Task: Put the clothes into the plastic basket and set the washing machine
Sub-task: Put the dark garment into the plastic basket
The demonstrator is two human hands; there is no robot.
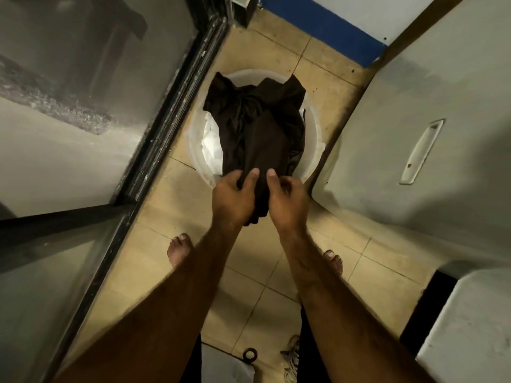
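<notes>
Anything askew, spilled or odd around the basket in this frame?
Nothing spilled. The dark garment, held by the left hand and right hand, drapes over the rim of the white basket rather than sitting fully inside, above white cloth.

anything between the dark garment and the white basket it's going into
Nothing visible. Both hands, left hand and right hand, hold the dark garment, which hangs directly over the open white basket, with only white cloth inside.

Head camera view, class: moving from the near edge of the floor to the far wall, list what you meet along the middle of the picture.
Black ring on the floor → bare feet → left hand and right hand gripping the dark garment → white plastic basket → blue wall stripe.
</notes>
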